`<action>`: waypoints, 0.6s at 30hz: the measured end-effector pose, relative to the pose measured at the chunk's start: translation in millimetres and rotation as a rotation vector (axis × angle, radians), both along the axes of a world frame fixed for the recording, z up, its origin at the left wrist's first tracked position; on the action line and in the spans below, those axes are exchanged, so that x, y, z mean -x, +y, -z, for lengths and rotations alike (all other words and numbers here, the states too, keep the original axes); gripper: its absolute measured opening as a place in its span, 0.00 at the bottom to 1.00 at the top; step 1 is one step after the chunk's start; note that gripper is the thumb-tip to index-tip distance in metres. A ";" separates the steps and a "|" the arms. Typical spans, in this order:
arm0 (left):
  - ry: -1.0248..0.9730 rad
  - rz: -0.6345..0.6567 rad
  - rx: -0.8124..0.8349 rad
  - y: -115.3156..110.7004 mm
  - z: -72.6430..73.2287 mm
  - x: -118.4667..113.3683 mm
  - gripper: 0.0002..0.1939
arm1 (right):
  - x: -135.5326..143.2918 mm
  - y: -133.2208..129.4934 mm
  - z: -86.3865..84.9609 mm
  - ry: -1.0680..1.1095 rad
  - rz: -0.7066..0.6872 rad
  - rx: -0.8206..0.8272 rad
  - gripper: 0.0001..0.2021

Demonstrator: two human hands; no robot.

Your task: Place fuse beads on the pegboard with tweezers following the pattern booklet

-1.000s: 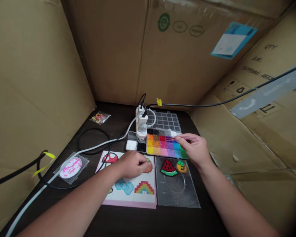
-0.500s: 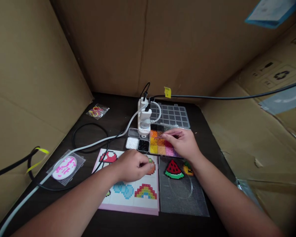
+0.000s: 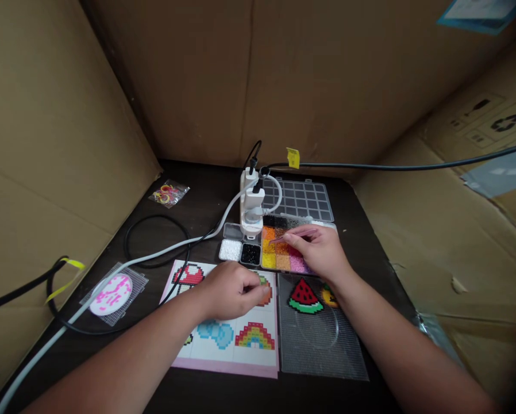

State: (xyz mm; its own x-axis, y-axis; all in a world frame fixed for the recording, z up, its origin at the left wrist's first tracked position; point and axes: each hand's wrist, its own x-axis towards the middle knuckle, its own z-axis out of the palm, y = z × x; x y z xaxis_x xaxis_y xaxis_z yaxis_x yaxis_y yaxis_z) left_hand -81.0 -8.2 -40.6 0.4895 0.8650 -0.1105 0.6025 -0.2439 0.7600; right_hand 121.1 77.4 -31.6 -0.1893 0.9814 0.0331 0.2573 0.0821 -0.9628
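Right hand (image 3: 320, 247) hides part of the box (image 3: 279, 269), left hand (image 3: 232, 290) part of the sheet (image 3: 223, 363). Top edge cuts the label (image 3: 482, 14). The tips of the tweezers (image 3: 299, 233) are too small to judge.

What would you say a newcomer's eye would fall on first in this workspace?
Probably the bright beads, sorted by colour in a divided box beneath the right hand with its pink tweezers. Next comes the red-and-green watermelon on the clear pegboard, nearer the viewer. Left of that, the left hand partly covers a sheet of colourful pixel patterns.
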 end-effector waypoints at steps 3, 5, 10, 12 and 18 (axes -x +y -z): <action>-0.003 -0.002 -0.002 0.3 -0.5 0.3 0.24 | -0.2 0.3 0.5 -0.006 0.005 0.007 0.08; -0.008 -0.002 0.003 0.3 -1.3 0.3 0.24 | -0.3 0.4 0.5 -0.024 0.009 0.009 0.08; -0.012 -0.004 0.000 0.1 -3.1 0.1 0.24 | 0.3 -0.5 -1.2 -0.052 0.001 0.062 0.10; -0.009 0.000 -0.008 0.1 -2.9 0.2 0.24 | 0.4 -0.8 -1.3 -0.058 -0.001 0.080 0.11; -0.001 0.001 -0.017 -0.9 -0.7 0.5 0.24 | 0.1 0.1 0.3 -0.067 -0.008 0.074 0.11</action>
State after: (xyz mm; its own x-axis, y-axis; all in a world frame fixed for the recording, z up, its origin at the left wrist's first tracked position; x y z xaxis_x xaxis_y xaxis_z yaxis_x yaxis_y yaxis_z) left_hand -81.5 -9.0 -39.9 0.4906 0.8662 -0.0953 0.6015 -0.2574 0.7563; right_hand 121.0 77.5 -32.0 -0.1965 0.9791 -0.0521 0.3205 0.0140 -0.9471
